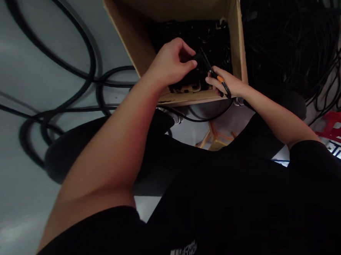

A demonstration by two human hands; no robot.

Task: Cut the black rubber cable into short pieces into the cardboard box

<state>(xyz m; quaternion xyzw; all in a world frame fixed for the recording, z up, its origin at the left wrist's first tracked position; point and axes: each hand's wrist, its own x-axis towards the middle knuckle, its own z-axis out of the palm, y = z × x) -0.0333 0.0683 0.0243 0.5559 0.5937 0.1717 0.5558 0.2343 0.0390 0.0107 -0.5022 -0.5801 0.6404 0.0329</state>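
Observation:
My left hand (175, 62) is closed in a pinch above the open cardboard box, its thumb and fingertips around a small black piece (194, 58). That piece blends into the dark contents behind it, so its exact shape is hard to make out. Scissors (225, 86) with black and orange handles are gripped in my right hand (224, 80). Their blades point up and away, close to the black piece at my left fingertips; I cannot tell whether they touch it. Many small black pieces (182, 32) fill the bottom of the cardboard box (237, 42).
Thick black cable (91, 59) loops over the grey floor on the left. A large heap of black cable (281, 43) lies to the right of the box. A red plastic stool (339, 126) stands at far right, and a wooden stool (217, 143) shows between my legs.

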